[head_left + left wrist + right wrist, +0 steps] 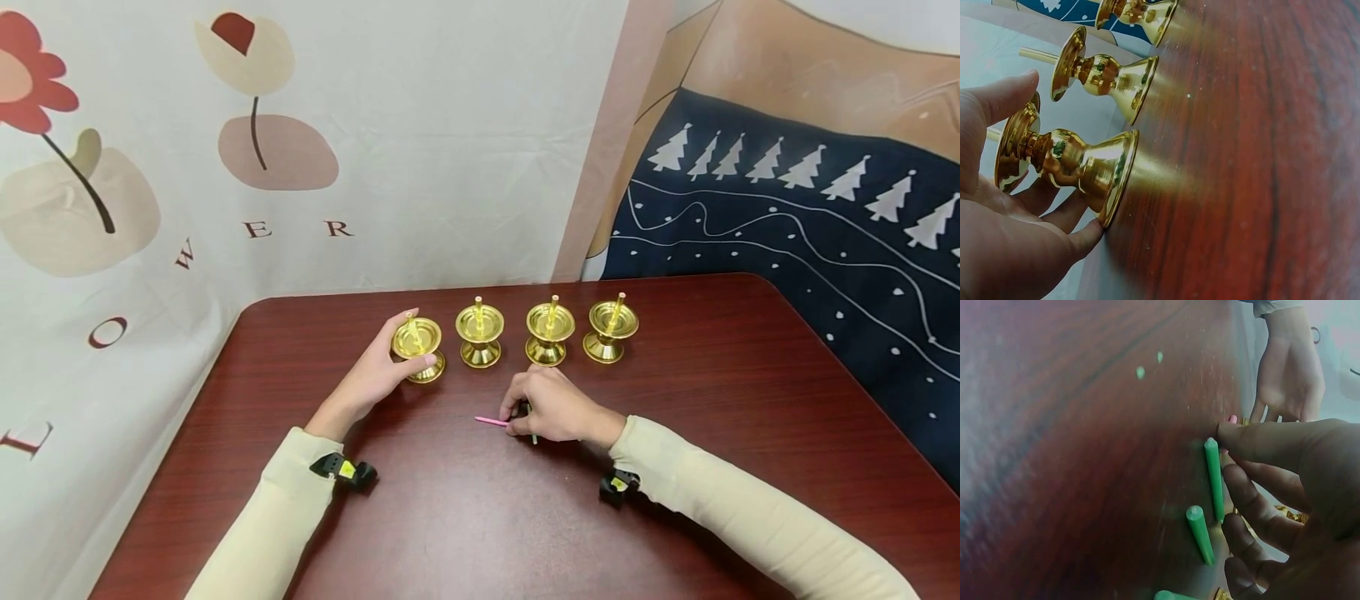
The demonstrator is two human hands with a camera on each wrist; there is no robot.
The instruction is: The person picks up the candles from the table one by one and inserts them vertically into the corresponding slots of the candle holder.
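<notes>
My left hand (375,362) curls around the leftmost gold candle holder (416,337), thumb on the near side. In the left wrist view its fingers (1066,215) lie behind the stem, one reaching the foot of the holder (1063,156). My right hand (551,402) pinches a slim pink candle (491,421) between thumb and fingers, low over the table; its tip points left. Slim green candles lie beneath this hand. The right wrist view shows one green candle (1214,478) beside the fingertips and another green candle (1200,534) close by.
Several matching holders, including one gold holder (480,333), stand in a row at the back of the dark red table (450,517). Each carries a thin upright rod. Behind the table hang a pale flower-print cloth (450,167) and a navy tree-print cloth (750,225).
</notes>
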